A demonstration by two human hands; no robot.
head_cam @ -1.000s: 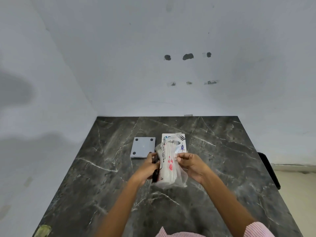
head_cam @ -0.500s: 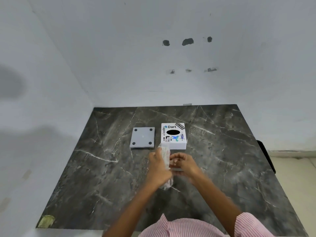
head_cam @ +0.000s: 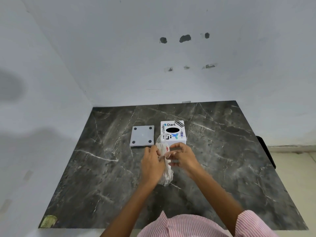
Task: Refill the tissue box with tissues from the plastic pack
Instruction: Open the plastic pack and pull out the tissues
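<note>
A white tissue box (head_cam: 172, 132) with stickers and a dark oval slot stands on the dark marble table (head_cam: 222, 159). Its grey bottom lid (head_cam: 142, 135), with black feet at the corners, lies just left of it. In front of the box I hold a clear plastic pack of tissues (head_cam: 165, 156) on end. My left hand (head_cam: 152, 164) wraps around the pack's left side. My right hand (head_cam: 182, 156) pinches the pack's right side near the top. The pack's lower part sits between my wrists.
White walls close the table at the back and left. A black object (head_cam: 266, 151) sticks out past the right table edge. A yellowish scrap (head_cam: 48, 220) lies at the near left corner. My striped pink shirt (head_cam: 184, 224) fills the bottom edge.
The pack has come down and nearer to me, uncovering the tissue box behind it. My left hand has closed further around the pack, and the view has tilted downward.
</note>
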